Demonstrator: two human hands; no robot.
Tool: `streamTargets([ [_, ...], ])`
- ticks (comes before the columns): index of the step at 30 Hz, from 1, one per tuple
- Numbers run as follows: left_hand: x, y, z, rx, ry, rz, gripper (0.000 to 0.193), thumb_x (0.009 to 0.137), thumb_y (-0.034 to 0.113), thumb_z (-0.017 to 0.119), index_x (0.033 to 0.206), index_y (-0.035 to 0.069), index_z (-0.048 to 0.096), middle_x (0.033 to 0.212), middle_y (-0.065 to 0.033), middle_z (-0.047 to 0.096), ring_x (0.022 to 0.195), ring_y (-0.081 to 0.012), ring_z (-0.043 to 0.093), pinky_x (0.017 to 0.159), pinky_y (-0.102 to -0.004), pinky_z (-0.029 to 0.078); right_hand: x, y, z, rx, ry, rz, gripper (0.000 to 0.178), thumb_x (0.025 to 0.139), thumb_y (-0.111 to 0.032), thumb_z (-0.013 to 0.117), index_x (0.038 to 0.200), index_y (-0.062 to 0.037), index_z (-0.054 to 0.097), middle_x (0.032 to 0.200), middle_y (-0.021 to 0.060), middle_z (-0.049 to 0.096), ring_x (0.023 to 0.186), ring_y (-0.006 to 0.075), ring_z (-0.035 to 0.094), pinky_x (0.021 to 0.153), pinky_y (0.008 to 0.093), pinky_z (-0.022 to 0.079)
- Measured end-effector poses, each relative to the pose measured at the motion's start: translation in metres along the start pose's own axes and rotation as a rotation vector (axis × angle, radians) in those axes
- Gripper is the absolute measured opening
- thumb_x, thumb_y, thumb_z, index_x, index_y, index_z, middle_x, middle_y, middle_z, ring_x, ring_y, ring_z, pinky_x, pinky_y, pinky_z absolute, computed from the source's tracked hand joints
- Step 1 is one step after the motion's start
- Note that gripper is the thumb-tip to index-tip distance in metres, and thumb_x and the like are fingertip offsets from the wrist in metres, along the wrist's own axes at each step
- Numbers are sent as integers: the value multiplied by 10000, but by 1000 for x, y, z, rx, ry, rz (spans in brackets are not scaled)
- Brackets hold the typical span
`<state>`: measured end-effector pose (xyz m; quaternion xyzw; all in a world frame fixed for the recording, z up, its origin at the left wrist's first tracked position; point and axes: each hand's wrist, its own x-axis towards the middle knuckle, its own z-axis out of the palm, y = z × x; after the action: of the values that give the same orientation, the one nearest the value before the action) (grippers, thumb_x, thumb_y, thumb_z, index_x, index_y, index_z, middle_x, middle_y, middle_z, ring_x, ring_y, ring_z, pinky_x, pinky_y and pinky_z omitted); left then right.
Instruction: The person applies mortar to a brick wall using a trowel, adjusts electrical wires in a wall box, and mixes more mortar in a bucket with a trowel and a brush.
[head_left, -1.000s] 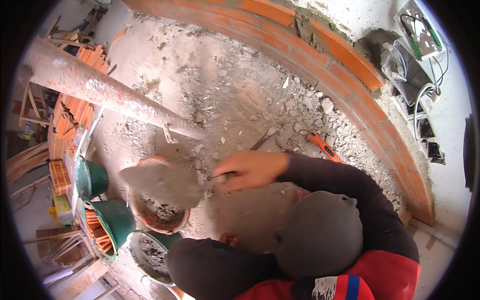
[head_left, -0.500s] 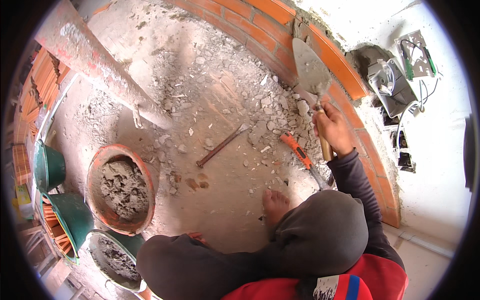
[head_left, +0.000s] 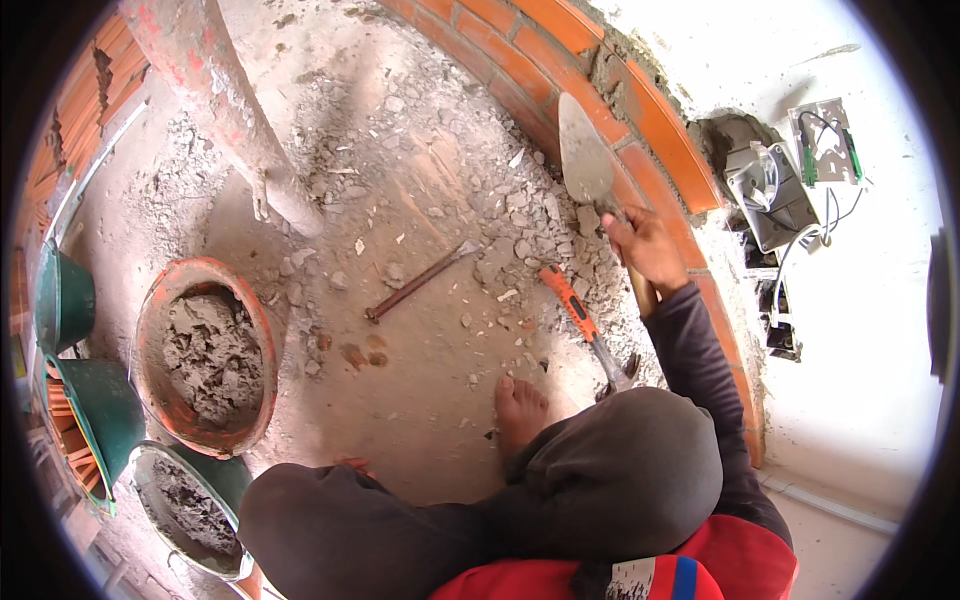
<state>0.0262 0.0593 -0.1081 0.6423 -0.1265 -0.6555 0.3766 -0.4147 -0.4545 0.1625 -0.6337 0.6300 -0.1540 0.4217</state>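
My right hand point(head_left: 650, 250) is closed round the wooden handle of a pointing trowel point(head_left: 585, 150). Its mortar-smeared blade points away from me, beside the low brick wall point(head_left: 520, 70). Wet mortar point(head_left: 612, 85) sits in the gap between two orange bricks on the top course, just beyond the blade. On the ground left of my right hand lies a hammer point(head_left: 575, 305) with an orange and black grip, its head by my knee. A rusty chisel point(head_left: 420, 282) rests further left on the dusty floor. My left hand is out of view.
An orange-rimmed tub point(head_left: 265, 340) of mortar stands at left, with a mortar bucket point(head_left: 165, 500) and green buckets point(head_left: 110, 405) around it. A thick post point(head_left: 215, 90) stands at far left. Rubble point(head_left: 520, 225) lines the wall's foot. Electrical boxes with loose wires point(head_left: 775, 195) sit in the white wall.
My right hand has drawn the trowel slightly back from the top bricks, and its blade is now left of the mortared gap. The whole view has shifted a little.
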Motion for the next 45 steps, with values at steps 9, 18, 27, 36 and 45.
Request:
streamTargets([
  [9,15,-41,-20,498,-51,285,362,873,253,717,1126,34,581,847,-96,668,707,-167,647,686,-280,515,34,-10,-4,159,146,-72,290,1031,-292,540,878,-51,595,632,-32,499,530,62,447,488,245,360],
  [18,32,-67,-77,-52,-458,185,386,1011,263,569,1301,26,474,1021,-174,702,834,-238,705,796,-318,549,3,27,-14,258,233,-97,254,1023,-267,553,904,-49,608,614,-19,497,533,69,459,501,254,384],
  [27,21,6,-19,-69,-259,-200,422,976,271,619,1306,31,513,1044,-166,705,875,-225,704,844,-325,540,14,-23,6,-511,542,-473,304,967,-262,631,971,41,623,582,109,506,549,186,539,559,365,440],
  [36,20,5,-13,-45,-215,-137,381,948,229,639,1265,43,541,1009,-133,690,858,-200,679,824,-314,529,46,-30,-7,-287,386,-281,299,1007,-285,570,947,2,628,575,25,511,520,95,516,498,276,420],
  [45,16,1,-7,-38,-175,-102,344,920,188,659,1225,55,568,973,-101,675,841,-175,655,805,-303,517,-17,-46,22,-316,575,-283,266,940,-228,650,952,37,627,553,160,528,516,248,580,517,376,434],
])
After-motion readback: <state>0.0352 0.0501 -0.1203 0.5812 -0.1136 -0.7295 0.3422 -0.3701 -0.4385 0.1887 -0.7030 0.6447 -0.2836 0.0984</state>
